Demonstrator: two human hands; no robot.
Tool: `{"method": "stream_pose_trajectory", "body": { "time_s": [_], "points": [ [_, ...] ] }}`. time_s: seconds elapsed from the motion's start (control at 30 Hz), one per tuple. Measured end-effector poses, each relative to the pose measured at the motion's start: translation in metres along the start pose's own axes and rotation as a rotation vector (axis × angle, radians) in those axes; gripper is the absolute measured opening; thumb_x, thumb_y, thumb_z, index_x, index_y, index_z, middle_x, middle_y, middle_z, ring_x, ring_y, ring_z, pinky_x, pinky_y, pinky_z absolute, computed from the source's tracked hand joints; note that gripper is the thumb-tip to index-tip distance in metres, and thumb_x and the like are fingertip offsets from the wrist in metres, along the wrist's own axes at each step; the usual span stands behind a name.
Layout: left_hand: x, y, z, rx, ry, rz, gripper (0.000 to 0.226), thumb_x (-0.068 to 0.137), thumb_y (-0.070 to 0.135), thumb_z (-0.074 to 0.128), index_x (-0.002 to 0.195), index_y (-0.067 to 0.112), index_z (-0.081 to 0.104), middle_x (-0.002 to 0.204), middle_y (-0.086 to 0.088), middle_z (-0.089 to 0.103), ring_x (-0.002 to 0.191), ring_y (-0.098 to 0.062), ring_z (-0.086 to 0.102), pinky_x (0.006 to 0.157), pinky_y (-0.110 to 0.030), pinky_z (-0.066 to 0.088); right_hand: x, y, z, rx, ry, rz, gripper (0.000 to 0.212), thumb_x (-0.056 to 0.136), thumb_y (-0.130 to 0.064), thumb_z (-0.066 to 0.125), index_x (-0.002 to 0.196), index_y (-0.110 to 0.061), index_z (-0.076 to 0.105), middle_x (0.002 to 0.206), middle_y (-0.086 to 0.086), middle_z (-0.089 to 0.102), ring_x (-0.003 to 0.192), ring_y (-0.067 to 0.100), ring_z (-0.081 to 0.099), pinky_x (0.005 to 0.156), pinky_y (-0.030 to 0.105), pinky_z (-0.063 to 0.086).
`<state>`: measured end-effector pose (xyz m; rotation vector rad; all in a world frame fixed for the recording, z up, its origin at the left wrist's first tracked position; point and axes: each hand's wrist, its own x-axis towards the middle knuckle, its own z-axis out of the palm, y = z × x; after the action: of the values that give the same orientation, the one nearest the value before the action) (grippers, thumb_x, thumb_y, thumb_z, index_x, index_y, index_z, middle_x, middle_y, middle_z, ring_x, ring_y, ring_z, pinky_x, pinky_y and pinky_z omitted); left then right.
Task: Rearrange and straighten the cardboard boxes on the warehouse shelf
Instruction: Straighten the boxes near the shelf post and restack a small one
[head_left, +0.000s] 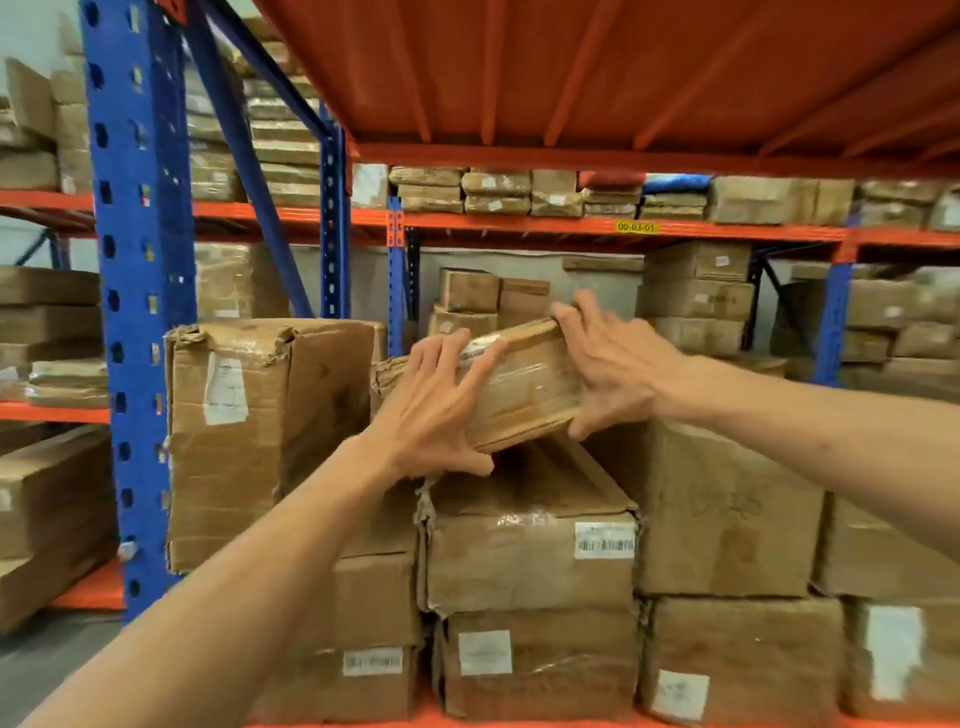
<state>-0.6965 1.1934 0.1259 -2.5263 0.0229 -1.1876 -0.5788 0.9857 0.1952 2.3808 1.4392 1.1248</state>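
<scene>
A small taped cardboard box (519, 387) is held tilted above the stack, its right end higher than its left. My left hand (436, 410) grips its near left face, fingers spread over the top edge by a white label. My right hand (608, 364) clamps its right end, fingers over the top and thumb underneath. Below it lies a box with a barcode label (530, 561), its top sloping. A tall dented box (260, 436) stands to the left and a large plain box (727, 509) to the right.
A blue upright post (140, 291) stands at the left of the bay. The orange shelf deck (597, 73) hangs low overhead. More boxes (540, 665) fill the bottom row. Stacked cartons (696, 296) sit behind on the far rack.
</scene>
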Motion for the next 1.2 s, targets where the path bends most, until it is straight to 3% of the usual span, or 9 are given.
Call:
{"method": "stream_pose_trajectory", "body": {
  "time_s": [0.1, 0.2, 0.27, 0.47, 0.77, 0.87, 1.0, 1.1, 1.2],
  "points": [
    [0.005, 0.008, 0.012, 0.154, -0.104, 0.194, 0.135, 0.056, 0.075, 0.076, 0.160, 0.020, 0.011, 0.150, -0.021, 0.028, 0.130, -0.037, 0.027, 0.113, -0.047, 0.032, -0.042, -0.006, 0.045, 0.071, -0.011, 0.140, 0.134, 0.052, -0.076, 0.075, 0.147, -0.007, 0.011, 0.137, 0.018, 0.029, 0.108, 0.040, 0.051, 0.086, 0.045, 0.045],
    [-0.003, 0.029, 0.032, 0.214, -0.062, 0.251, 0.134, 0.052, 0.077, 0.079, 0.157, 0.011, 0.027, 0.140, -0.027, 0.039, 0.121, -0.039, 0.035, 0.106, -0.045, 0.030, -0.060, -0.002, 0.071, -0.005, -0.030, 0.135, 0.130, 0.055, -0.080, 0.069, 0.147, -0.001, 0.022, 0.136, 0.022, 0.035, 0.121, 0.041, 0.042, 0.117, 0.061, 0.020],
    [-0.006, 0.034, 0.041, 0.198, -0.034, 0.271, 0.129, 0.056, 0.077, 0.078, 0.156, 0.008, 0.031, 0.138, -0.030, 0.043, 0.118, -0.040, 0.037, 0.102, -0.045, 0.027, -0.064, 0.005, 0.080, 0.013, -0.001, 0.121, 0.127, 0.056, -0.081, 0.069, 0.144, 0.001, 0.030, 0.132, 0.023, 0.039, 0.121, 0.041, 0.041, 0.118, 0.064, 0.014],
    [-0.004, 0.027, 0.056, 0.186, -0.065, 0.227, 0.121, 0.067, 0.080, 0.073, 0.155, 0.010, 0.027, 0.137, -0.034, 0.049, 0.119, -0.041, 0.037, 0.104, -0.048, 0.028, -0.061, 0.015, 0.100, 0.129, 0.124, 0.073, 0.122, 0.053, -0.079, 0.078, 0.134, 0.006, 0.045, 0.124, 0.028, 0.047, 0.110, 0.044, 0.049, 0.108, 0.067, 0.031],
    [-0.009, 0.038, 0.056, 0.247, -0.144, 0.161, 0.114, 0.074, 0.079, 0.065, 0.157, 0.011, 0.024, 0.143, -0.028, 0.036, 0.128, -0.045, 0.032, 0.111, -0.054, 0.025, -0.065, 0.021, 0.108, 0.103, 0.098, 0.024, 0.125, 0.057, -0.089, 0.064, 0.142, -0.002, 0.036, 0.130, 0.025, 0.042, 0.111, 0.042, 0.045, 0.111, 0.062, 0.026],
    [-0.010, 0.049, 0.048, 0.255, -0.223, 0.082, 0.115, 0.076, 0.077, 0.066, 0.158, 0.016, 0.013, 0.150, -0.029, 0.035, 0.136, -0.046, 0.028, 0.119, -0.054, 0.021, -0.067, 0.021, 0.103, 0.078, 0.058, 0.027, 0.127, 0.058, -0.094, 0.057, 0.145, -0.007, 0.026, 0.138, 0.023, 0.037, 0.120, 0.040, 0.041, 0.114, 0.059, 0.023],
    [-0.012, 0.064, 0.036, 0.250, -0.265, -0.020, 0.118, 0.079, 0.081, 0.060, 0.162, 0.018, 0.005, 0.164, -0.028, 0.020, 0.151, -0.046, 0.014, 0.124, -0.053, -0.003, -0.068, 0.028, 0.095, 0.124, 0.034, 0.011, 0.125, 0.064, -0.100, 0.042, 0.148, -0.009, 0.024, 0.146, 0.021, 0.033, 0.134, 0.039, 0.034, 0.119, 0.060, 0.013],
    [-0.024, 0.073, 0.021, 0.212, -0.195, -0.159, 0.120, 0.078, 0.079, 0.065, 0.162, 0.018, 0.005, 0.166, -0.030, 0.010, 0.154, -0.047, 0.005, 0.125, -0.057, -0.005, -0.069, 0.031, 0.089, 0.122, 0.050, -0.018, 0.125, 0.067, -0.098, 0.041, 0.152, -0.009, 0.026, 0.158, 0.023, 0.022, 0.148, 0.041, 0.017, 0.121, 0.062, 0.003],
    [-0.041, 0.065, 0.001, 0.192, -0.053, -0.356, 0.119, 0.075, 0.069, 0.077, 0.157, 0.022, 0.004, 0.165, -0.032, 0.013, 0.153, -0.049, 0.008, 0.124, -0.060, -0.003, -0.062, 0.024, 0.076, 0.187, 0.068, -0.040, 0.123, 0.067, -0.096, 0.045, 0.157, -0.015, 0.021, 0.163, 0.023, 0.014, 0.152, 0.041, 0.007, 0.121, 0.061, 0.000]
  ]
}}
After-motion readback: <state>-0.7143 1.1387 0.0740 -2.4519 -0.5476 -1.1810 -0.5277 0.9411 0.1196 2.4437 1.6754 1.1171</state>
